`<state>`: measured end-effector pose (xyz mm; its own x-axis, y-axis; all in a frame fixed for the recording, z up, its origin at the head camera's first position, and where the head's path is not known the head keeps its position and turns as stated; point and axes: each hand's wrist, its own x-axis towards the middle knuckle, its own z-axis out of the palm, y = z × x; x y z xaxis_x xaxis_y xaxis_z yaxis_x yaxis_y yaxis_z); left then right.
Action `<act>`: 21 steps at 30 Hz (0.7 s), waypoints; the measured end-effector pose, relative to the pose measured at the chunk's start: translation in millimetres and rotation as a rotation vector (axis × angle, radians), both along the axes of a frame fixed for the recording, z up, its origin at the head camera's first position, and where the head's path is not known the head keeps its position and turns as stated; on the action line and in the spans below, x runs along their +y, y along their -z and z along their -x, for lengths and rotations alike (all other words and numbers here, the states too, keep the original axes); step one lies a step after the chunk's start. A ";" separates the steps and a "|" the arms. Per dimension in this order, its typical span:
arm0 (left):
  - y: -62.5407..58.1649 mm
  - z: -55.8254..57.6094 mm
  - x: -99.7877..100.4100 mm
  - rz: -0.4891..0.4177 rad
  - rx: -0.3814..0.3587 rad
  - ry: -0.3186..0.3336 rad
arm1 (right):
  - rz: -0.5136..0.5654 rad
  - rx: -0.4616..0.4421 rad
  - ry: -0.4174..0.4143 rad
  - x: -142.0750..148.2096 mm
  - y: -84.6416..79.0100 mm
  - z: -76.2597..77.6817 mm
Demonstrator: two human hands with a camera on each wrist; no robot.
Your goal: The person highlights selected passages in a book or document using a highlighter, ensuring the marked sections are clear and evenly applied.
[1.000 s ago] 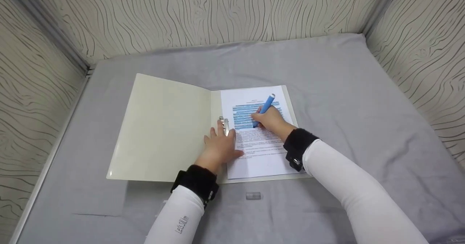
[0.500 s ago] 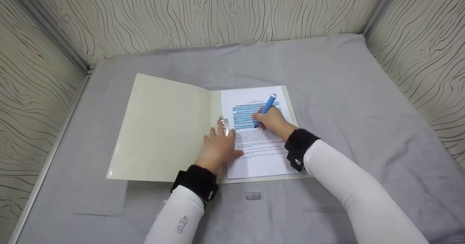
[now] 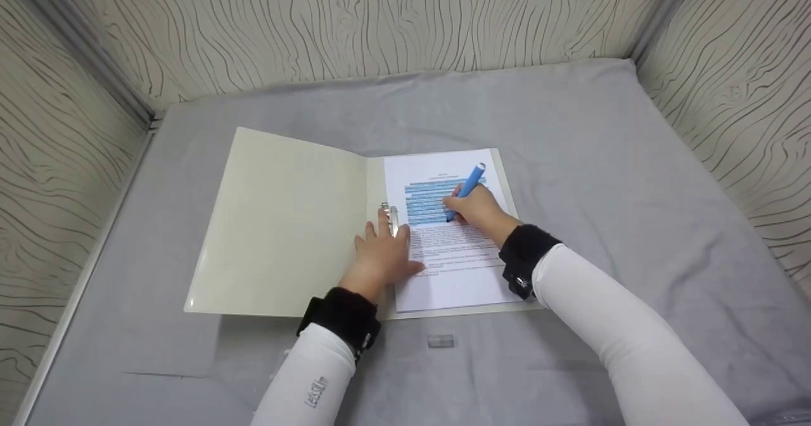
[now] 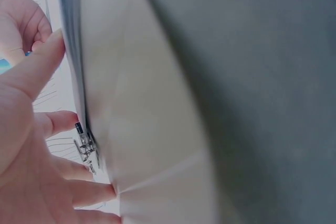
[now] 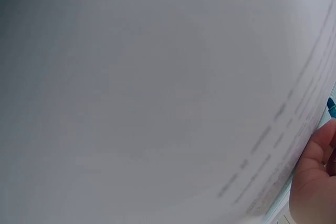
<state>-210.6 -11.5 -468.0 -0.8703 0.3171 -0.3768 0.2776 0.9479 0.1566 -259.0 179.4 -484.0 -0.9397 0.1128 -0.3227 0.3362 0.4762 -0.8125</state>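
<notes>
My right hand (image 3: 480, 208) pinches a blue highlighter (image 3: 472, 179), its dark tip down on the printed sheet (image 3: 469, 294) at the lower edge of a block of blue-marked lines. Plain printed lines run below that block. My left hand (image 3: 381, 256) lies with fingers spread over the fold of an open cream folder (image 3: 285, 223), fingertips near its metal clip (image 3: 394, 220) and thumb on the page's left margin. In the left wrist view the left fingers (image 4: 55, 116) touch the stack's edge beside the clip. Only the marker's tip (image 5: 331, 107) shows in the right wrist view.
A small grey rectangular piece (image 3: 441, 341) lies on the grey cloth (image 3: 602, 160) just in front of the folder. The folder's left cover is raised a little off the cloth. Wood-patterned walls (image 3: 405, 20) close in the back and both sides.
The right hand and the blue highlighter have slid slightly rightward along the marked block's bottom line. The left hand stays where it was.
</notes>
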 end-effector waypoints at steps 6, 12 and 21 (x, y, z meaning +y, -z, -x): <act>-0.7 0.2 -0.4 -0.005 -0.001 -0.003 | 0.026 -0.003 0.003 1.8 -1.2 -0.2; -2.4 -1.0 -0.3 0.000 -0.002 -0.001 | 0.045 -0.012 0.009 2.3 -1.8 -0.2; -3.3 -1.5 -0.2 0.006 0.005 0.002 | 0.040 -0.033 0.028 3.6 -2.1 -0.3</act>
